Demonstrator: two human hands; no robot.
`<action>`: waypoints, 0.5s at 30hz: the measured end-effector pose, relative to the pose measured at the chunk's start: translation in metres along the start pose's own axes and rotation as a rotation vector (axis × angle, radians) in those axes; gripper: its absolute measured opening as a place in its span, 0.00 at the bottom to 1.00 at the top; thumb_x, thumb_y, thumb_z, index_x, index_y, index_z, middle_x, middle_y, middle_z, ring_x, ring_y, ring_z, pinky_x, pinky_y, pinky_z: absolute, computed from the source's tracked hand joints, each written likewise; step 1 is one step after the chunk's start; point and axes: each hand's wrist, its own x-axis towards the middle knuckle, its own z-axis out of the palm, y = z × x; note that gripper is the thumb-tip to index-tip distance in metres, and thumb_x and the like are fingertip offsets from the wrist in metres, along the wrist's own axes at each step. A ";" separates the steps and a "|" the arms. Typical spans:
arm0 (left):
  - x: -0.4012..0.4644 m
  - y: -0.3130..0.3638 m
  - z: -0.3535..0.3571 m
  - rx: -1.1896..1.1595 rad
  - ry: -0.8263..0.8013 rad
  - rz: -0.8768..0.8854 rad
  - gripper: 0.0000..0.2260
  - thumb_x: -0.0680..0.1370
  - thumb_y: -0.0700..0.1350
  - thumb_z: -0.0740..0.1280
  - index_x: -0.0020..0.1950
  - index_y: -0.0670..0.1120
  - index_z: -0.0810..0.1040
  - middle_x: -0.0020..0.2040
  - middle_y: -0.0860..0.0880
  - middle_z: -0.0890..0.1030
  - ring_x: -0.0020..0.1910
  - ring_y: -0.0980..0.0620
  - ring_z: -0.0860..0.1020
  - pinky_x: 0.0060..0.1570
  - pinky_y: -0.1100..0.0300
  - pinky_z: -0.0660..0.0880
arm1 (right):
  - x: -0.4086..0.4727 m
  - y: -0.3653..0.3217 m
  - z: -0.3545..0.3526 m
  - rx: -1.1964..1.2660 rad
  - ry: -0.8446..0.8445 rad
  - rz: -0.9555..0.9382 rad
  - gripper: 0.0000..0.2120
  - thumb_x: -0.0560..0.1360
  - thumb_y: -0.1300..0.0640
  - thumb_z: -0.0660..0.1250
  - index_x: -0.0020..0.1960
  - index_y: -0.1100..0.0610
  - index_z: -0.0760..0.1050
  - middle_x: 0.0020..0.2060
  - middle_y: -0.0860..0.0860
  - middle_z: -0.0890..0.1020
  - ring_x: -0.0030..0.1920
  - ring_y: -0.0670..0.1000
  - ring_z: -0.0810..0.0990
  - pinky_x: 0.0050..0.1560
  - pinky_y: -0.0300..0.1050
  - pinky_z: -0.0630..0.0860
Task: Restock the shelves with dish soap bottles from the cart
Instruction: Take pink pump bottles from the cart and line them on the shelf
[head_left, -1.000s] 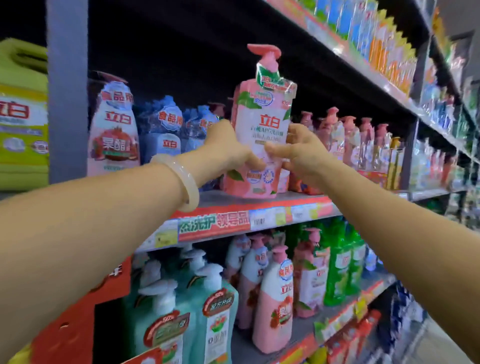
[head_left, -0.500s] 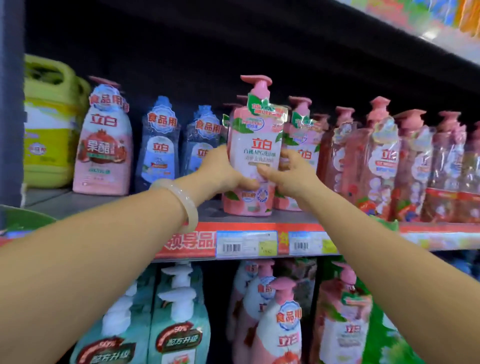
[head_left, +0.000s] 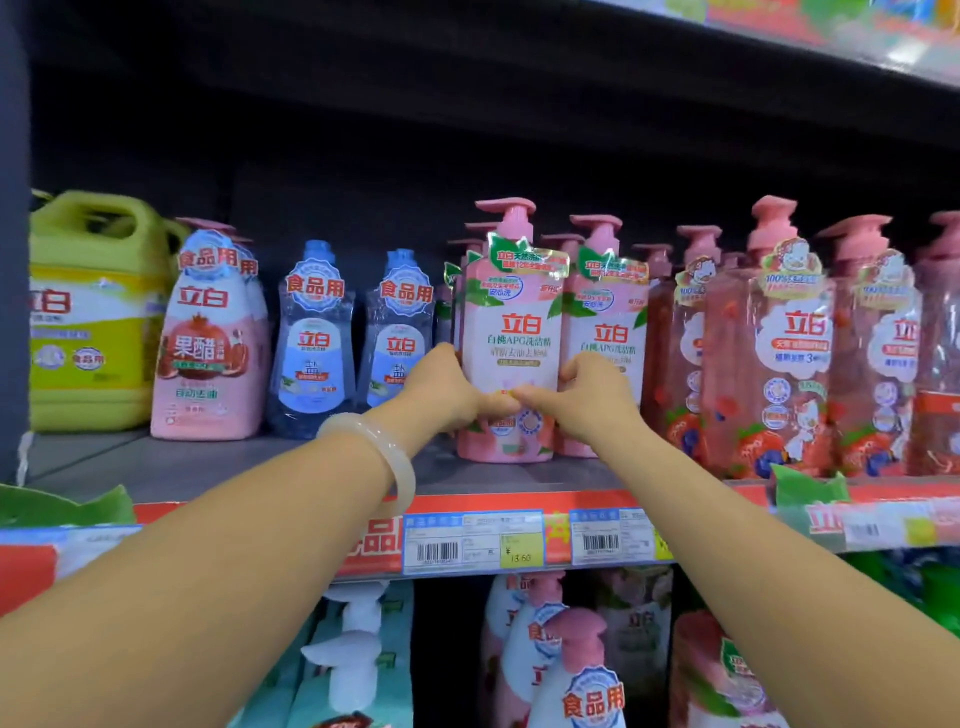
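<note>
A pink pump bottle of dish soap (head_left: 511, 332) stands upright on the grey shelf (head_left: 208, 467), in the front of a row of like bottles. My left hand (head_left: 441, 387) grips its left side and my right hand (head_left: 587, 395) grips its right side, thumbs meeting across the lower label. A second pink pump bottle (head_left: 608, 322) stands right beside it on the right. The bottle's base touches the shelf. The cart is out of view.
Two blue bottles (head_left: 314, 338) and a pink pomegranate bottle (head_left: 205, 332) stand to the left, then a yellow jug (head_left: 88, 312). Clear red pump bottles (head_left: 779, 343) fill the right. Price tags (head_left: 472, 540) line the shelf edge. More bottles sit on the shelf below.
Both hands have carried the pink bottle down and inward; it was held up off the shelf a second ago and now stands on it. The view has turned to face the shelf squarely.
</note>
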 end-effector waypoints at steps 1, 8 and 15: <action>0.001 -0.001 0.000 0.010 0.000 -0.003 0.28 0.66 0.50 0.78 0.59 0.42 0.70 0.51 0.48 0.76 0.47 0.50 0.74 0.44 0.59 0.70 | 0.001 -0.001 -0.001 -0.042 0.006 -0.003 0.25 0.68 0.45 0.74 0.32 0.55 0.59 0.28 0.49 0.65 0.31 0.49 0.65 0.28 0.43 0.58; 0.005 0.000 0.003 0.025 0.005 -0.013 0.31 0.65 0.50 0.78 0.61 0.42 0.69 0.57 0.45 0.77 0.51 0.48 0.76 0.49 0.55 0.75 | 0.004 -0.001 -0.002 -0.072 0.000 0.004 0.29 0.68 0.45 0.74 0.28 0.55 0.55 0.24 0.50 0.58 0.25 0.50 0.58 0.27 0.43 0.54; -0.002 0.002 0.005 0.017 -0.002 -0.009 0.27 0.68 0.50 0.76 0.61 0.42 0.69 0.53 0.48 0.75 0.47 0.51 0.74 0.38 0.62 0.71 | 0.002 -0.001 -0.001 -0.063 0.013 0.052 0.27 0.68 0.42 0.73 0.30 0.54 0.57 0.26 0.50 0.62 0.26 0.49 0.61 0.26 0.43 0.55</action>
